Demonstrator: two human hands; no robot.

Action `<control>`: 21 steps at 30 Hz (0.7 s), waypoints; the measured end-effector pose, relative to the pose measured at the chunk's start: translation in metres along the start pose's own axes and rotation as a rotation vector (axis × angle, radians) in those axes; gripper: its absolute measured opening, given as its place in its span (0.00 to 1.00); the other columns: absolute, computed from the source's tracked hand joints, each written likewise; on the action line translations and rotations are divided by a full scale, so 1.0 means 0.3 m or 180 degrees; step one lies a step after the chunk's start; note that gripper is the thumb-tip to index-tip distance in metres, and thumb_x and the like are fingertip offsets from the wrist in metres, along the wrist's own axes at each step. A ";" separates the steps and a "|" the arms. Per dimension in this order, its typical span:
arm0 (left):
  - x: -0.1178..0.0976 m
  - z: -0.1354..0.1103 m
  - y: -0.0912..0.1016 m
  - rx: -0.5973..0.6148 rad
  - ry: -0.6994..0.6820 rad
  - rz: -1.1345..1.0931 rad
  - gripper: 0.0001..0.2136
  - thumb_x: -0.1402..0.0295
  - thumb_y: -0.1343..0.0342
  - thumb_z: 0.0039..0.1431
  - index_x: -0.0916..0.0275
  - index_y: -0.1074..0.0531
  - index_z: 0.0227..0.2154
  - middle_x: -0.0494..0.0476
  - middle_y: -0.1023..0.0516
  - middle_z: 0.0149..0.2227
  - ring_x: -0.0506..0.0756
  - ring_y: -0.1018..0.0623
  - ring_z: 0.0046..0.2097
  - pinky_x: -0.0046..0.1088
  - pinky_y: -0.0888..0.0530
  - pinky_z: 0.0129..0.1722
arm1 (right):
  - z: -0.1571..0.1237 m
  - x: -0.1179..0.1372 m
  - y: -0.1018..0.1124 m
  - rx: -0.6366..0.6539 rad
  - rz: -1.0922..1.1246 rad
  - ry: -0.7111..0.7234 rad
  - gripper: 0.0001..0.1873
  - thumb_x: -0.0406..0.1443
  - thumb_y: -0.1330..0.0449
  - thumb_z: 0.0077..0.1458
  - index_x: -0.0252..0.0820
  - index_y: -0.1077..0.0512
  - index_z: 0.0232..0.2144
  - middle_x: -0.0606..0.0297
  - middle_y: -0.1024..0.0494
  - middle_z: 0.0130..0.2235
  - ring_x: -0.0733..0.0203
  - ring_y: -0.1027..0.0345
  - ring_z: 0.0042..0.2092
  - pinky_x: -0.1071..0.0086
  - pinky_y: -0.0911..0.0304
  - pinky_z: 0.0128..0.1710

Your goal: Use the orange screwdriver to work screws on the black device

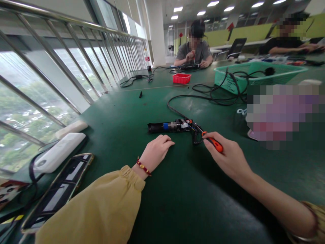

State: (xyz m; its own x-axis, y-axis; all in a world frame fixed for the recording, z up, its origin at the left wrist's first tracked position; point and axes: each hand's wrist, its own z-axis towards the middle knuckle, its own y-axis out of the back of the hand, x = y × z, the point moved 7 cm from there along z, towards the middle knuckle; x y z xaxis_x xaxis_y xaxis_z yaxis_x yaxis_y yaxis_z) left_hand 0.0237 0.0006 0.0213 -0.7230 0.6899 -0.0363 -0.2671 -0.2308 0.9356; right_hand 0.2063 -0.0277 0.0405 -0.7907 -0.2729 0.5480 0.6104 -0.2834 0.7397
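Observation:
A black tube-shaped device [169, 126] with exposed wires and a blue part lies on the green table [177, 189], its black cable running off to the right. My right hand [228, 156] is closed round an orange-handled screwdriver [215, 143], whose tip points at the device's wired end. My left hand [155, 152] rests palm down on the table just in front of the device, fingers curled loosely, holding nothing. A red bead bracelet sits on that wrist.
A phone [61, 189], a white power bank [59, 152] and a white case [71, 128] lie at the left by the railing. A teal basket [256, 76] with cables and a red tray [181, 78] stand farther back. Two other people work at the far end.

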 end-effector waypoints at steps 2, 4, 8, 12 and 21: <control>0.002 -0.001 0.003 -0.0063 0.0040 -0.0043 0.08 0.76 0.55 0.58 0.63 0.31 0.36 0.56 0.29 0.38 0.52 0.29 0.39 0.30 0.28 0.37 | -0.001 0.003 -0.001 0.0098 0.0054 -0.0009 0.13 0.41 0.52 0.57 0.43 0.31 0.34 0.67 0.28 0.25 0.64 0.35 0.24 0.71 0.43 0.26; 0.004 0.000 0.004 -0.0096 0.0086 -0.0086 0.07 0.75 0.54 0.59 0.63 0.32 0.35 0.55 0.29 0.37 0.52 0.29 0.39 0.29 0.29 0.38 | -0.006 0.012 0.010 0.0090 0.0117 -0.0021 0.14 0.41 0.53 0.57 0.42 0.30 0.32 0.68 0.29 0.23 0.65 0.37 0.23 0.71 0.44 0.25; 0.013 0.003 0.005 -0.0098 0.0190 -0.0190 0.05 0.75 0.53 0.58 0.63 0.33 0.34 0.54 0.29 0.36 0.52 0.29 0.38 0.30 0.30 0.38 | -0.019 0.052 0.032 0.0080 0.0320 0.0261 0.13 0.39 0.52 0.56 0.41 0.30 0.28 0.69 0.31 0.20 0.68 0.40 0.21 0.72 0.46 0.23; 0.036 0.001 0.022 -0.0353 0.0422 -0.0429 0.03 0.75 0.51 0.56 0.63 0.33 0.32 0.54 0.29 0.34 0.53 0.29 0.37 0.31 0.30 0.38 | -0.037 0.093 0.024 0.0275 0.0489 0.0733 0.11 0.37 0.51 0.55 0.41 0.30 0.27 0.68 0.28 0.23 0.68 0.36 0.23 0.72 0.43 0.26; 0.088 -0.023 0.103 -0.1414 0.0907 -0.0853 0.03 0.72 0.50 0.56 0.62 0.31 0.31 0.54 0.27 0.33 0.52 0.27 0.37 0.31 0.29 0.39 | -0.077 0.146 -0.057 0.1009 0.0738 0.1343 0.09 0.37 0.50 0.55 0.41 0.32 0.35 0.65 0.25 0.32 0.66 0.32 0.31 0.72 0.41 0.33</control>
State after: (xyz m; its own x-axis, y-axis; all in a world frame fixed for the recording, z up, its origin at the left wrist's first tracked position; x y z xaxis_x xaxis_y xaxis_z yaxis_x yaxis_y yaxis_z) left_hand -0.0081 0.0069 0.0468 -0.7197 0.5664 -0.4014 -0.6608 -0.3815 0.6464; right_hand 0.1622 -0.0559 0.0428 -0.5112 -0.6567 0.5545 0.6703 0.0992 0.7355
